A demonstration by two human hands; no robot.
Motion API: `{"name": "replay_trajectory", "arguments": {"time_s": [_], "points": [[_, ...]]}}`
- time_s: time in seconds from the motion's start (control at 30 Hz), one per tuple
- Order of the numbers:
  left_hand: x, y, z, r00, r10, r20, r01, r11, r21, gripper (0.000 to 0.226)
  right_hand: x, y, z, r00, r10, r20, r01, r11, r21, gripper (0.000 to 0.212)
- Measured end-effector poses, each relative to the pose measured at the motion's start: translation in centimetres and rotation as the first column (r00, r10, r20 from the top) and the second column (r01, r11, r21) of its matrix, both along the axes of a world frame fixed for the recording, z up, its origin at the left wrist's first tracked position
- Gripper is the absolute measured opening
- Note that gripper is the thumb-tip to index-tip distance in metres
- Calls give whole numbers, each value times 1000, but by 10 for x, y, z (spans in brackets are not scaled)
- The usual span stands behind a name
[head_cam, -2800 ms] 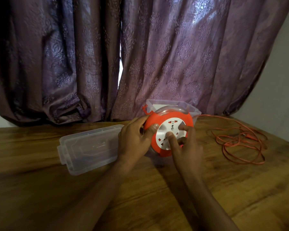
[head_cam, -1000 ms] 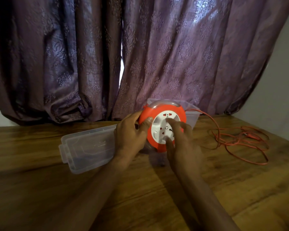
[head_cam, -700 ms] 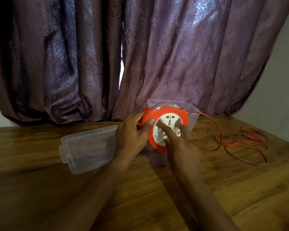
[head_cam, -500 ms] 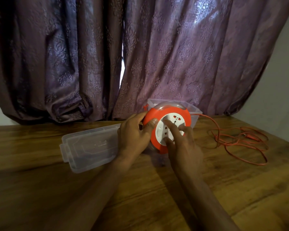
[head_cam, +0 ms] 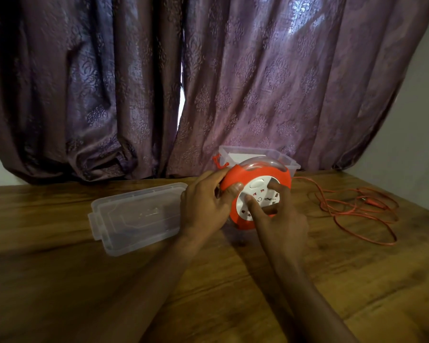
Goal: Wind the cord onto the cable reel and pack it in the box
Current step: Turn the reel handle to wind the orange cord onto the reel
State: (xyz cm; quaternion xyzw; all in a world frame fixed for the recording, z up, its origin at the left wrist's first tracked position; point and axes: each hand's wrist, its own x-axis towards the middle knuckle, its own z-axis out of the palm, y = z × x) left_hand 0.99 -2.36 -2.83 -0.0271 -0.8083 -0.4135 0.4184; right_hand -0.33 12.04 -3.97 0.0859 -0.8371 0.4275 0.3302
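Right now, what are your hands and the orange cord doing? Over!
Left hand grips cable reel rim. Right hand fingers on its white face. Loose cord heaped on table, unwound. Box open behind reel, lid off. Nothing blocking.

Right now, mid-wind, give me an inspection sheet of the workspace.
Surface: wooden table, bare where it shows.
Job's things: orange cable reel stands on edge; clear box open behind it; clear lid lies left of it.
Clutter: nothing seen.
Grippers: left hand grips the reel's rim; right hand has fingers on its white socket face.
Cables: orange cord lies in loose loops at right, mostly unwound.
Surroundings: purple curtain; pale wall at right.
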Motion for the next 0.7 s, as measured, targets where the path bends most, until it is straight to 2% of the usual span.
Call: {"name": "replay_trajectory", "arguments": {"time_s": [0.1,0.23,0.33,0.47,0.57,0.7], "points": [[1,1,0,1000,-3,4,3,1000,-20,52,-1,-1,1,998,18,56,-10,991,-134,49],[0,-1,-1,1000,8,8,-8,1000,-18,53,-7,-2,-7,986,133,97,-97,944,-315,35],[-3,-6,-2,1000,10,7,-10,998,68,53,-6,-3,-9,990,141,-12,-141,975,-172,33],[-6,-13,0,1000,27,6,-28,987,156,45,-2,-1,-1,977,133,-165,-113,986,126,50],[-7,-16,0,999,39,15,-41,988,149,46,-1,-5,2,979,152,-137,-94,930,355,58],[-7,-15,1,1000,20,13,-21,988,153,47,-1,-7,1,986,149,-70,-102,887,450,85]]}}
